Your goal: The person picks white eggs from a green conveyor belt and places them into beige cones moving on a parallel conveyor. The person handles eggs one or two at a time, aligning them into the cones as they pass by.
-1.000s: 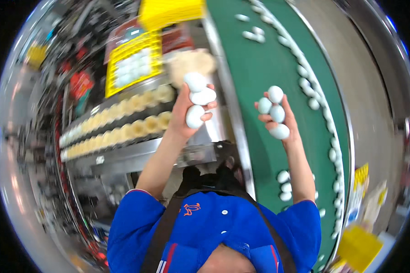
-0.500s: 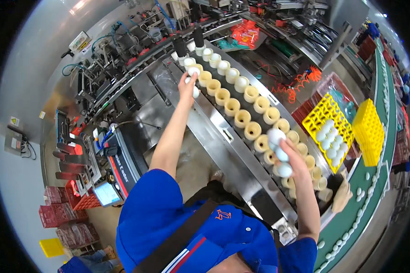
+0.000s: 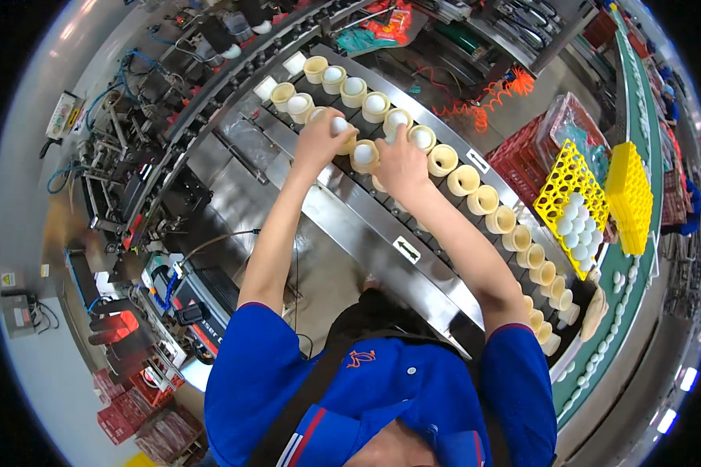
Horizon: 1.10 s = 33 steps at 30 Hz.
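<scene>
Two rows of cream cups run diagonally along the metal conveyor [image 3: 350, 204]. My left hand [image 3: 319, 146] is closed with its thumb and fingers on a pale egg [image 3: 339, 124] above the near row. Just to its right, my right hand [image 3: 405, 167] is palm down with curled fingers, their tips at a far-row cup where an egg [image 3: 398, 118] shows. Whatever lies under that palm is hidden. Another egg [image 3: 363, 154] sits in a near-row cup between the hands. Several far-row cups toward the upper left hold eggs; an unfilled cup [image 3: 463, 180] stands right of my right hand.
A yellow egg tray [image 3: 549, 194] with several eggs leans at the right, beside stacked yellow trays [image 3: 629, 202]. Beyond is a green belt [image 3: 611, 311] carrying eggs. A gloved hand-like shape [image 3: 594, 315] rests by the conveyor end. Machinery [image 3: 125, 156] stands at the left.
My right hand has moved up and left from the lower cups, turning palm down; the eggs seen in it are now hidden. My left hand is over a near-row cup. The view has shifted.
</scene>
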Each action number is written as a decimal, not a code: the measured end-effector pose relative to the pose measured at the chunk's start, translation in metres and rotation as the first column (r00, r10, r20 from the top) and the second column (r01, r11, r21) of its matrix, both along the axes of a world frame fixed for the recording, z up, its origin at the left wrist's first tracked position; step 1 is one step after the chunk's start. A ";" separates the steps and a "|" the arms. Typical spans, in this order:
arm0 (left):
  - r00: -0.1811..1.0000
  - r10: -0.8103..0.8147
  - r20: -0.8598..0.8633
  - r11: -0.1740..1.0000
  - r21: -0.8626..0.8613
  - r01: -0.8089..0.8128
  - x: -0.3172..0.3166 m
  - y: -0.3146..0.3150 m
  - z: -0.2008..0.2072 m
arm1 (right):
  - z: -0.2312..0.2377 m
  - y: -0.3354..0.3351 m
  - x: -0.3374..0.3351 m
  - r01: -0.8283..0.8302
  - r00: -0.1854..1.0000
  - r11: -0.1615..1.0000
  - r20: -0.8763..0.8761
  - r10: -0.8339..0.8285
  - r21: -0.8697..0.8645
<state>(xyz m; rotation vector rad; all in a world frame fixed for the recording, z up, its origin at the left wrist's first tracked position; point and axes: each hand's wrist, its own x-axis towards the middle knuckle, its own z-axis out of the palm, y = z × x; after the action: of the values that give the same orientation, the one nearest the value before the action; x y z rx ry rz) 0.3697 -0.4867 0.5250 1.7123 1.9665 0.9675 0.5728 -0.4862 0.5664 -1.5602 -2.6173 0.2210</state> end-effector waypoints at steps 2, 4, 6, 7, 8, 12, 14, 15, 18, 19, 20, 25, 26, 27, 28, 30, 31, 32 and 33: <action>0.980 -0.155 -0.126 0.986 0.038 0.161 0.003 0.010 -0.003 | 0.003 -0.009 0.008 0.002 0.996 0.998 0.087 0.004 -0.070; 0.986 -0.099 -0.134 0.986 0.123 0.116 0.001 0.016 -0.007 | 0.004 -0.014 0.021 -0.124 0.990 0.992 0.069 0.123 0.008; 0.994 -0.045 -0.098 0.987 0.150 0.059 0.000 0.018 -0.009 | 0.002 -0.014 0.035 -0.244 0.967 0.964 -0.052 0.251 0.108; 0.996 -0.034 0.083 0.983 0.180 0.019 0.002 0.016 -0.009 | 0.000 -0.014 0.039 -0.267 0.957 0.954 -0.082 0.279 0.135; 0.987 -0.047 0.151 0.988 0.152 0.024 0.005 0.013 -0.010 | -0.002 -0.012 0.043 -0.303 0.938 0.943 -0.131 0.320 0.135; 0.994 -0.112 0.006 0.994 -0.011 0.112 0.023 -0.010 -0.004 | -0.012 -0.001 0.049 -0.387 0.849 0.908 -0.321 0.419 0.161; 0.986 -0.151 -0.070 0.986 -0.079 0.146 0.030 -0.016 -0.001 | -0.017 0.003 0.047 -0.407 0.789 0.905 -0.453 0.416 0.122; 0.984 -0.146 -0.099 0.988 -0.070 0.139 0.030 -0.016 0.002 | -0.020 0.004 0.045 -0.394 0.806 0.917 -0.457 0.376 0.061; 0.967 -0.211 -0.145 0.973 -0.125 0.194 0.020 -0.008 0.012 | -0.026 0.008 0.034 -0.405 0.728 0.910 -0.571 0.379 0.087; 0.939 -0.247 -0.239 0.967 -0.120 0.224 0.016 -0.004 0.016 | -0.028 0.009 0.030 -0.424 0.701 0.901 -0.597 0.390 0.092; 0.940 -0.259 -0.223 0.966 -0.073 0.249 0.015 0.002 0.019 | -0.030 0.009 0.027 -0.427 0.713 0.903 -0.595 0.370 0.050; 0.901 -0.418 -0.116 0.904 0.041 0.425 0.042 0.061 0.023 | -0.036 0.005 0.016 -0.359 0.740 0.932 -0.592 0.317 0.051; 0.865 -0.487 -0.121 0.863 0.085 0.498 0.048 0.076 0.023 | -0.037 0.004 0.014 -0.310 0.769 0.949 -0.572 0.287 0.059; 0.836 -0.524 -0.162 0.850 -0.039 0.526 0.052 0.091 0.023 | -0.039 0.003 0.011 -0.266 0.799 0.959 -0.534 0.275 0.095; 0.796 -0.572 -0.196 0.820 -0.118 0.560 0.058 0.102 0.020 | -0.041 0.002 0.009 -0.245 0.811 0.960 -0.515 0.279 0.135; 0.730 -0.649 -0.215 0.760 -0.222 0.611 0.064 0.118 0.015 | -0.046 0.002 0.001 -0.185 0.865 0.970 -0.441 0.237 0.157; 0.708 -0.676 -0.206 0.736 -0.246 0.631 0.062 0.125 0.016 | -0.049 0.004 -0.002 -0.179 0.866 0.967 -0.438 0.242 0.179; 0.694 -0.692 -0.199 0.718 -0.289 0.633 0.062 0.130 0.015 | -0.051 0.006 -0.005 -0.189 0.856 0.962 -0.447 0.259 0.197; 0.683 -0.700 -0.209 0.712 -0.278 0.645 0.061 0.133 0.015 | -0.053 0.008 -0.007 -0.220 0.860 0.964 -0.436 0.265 0.152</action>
<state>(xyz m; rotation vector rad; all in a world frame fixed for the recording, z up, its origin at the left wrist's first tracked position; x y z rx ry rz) 0.4309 -0.3533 0.5396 2.3110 1.2874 0.2496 0.5656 -0.4779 0.5136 -0.9894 -2.3935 0.4129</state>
